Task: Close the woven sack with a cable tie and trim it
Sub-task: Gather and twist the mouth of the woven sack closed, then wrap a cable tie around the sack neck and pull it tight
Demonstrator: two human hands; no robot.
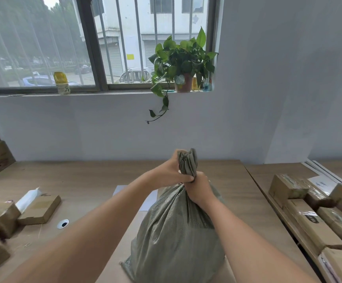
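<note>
Green sack (178, 231) neck hidden by hands (184, 176)

No writing can be read anywhere. The dark label (311, 219) on a long box at the right and the bottle's label (63, 88) on the far windowsill are too blurred.

My bare hands grip a grey-green woven plastic sack (176, 227) with a fine crosshatch weave. It rests on a pale tan wood-grain table (80, 180). Brown cardboard boxes (40, 209) sit alongside. On the sill, a leafy green potted plant (183, 60) and a yellow-capped bottle (61, 82).
</note>
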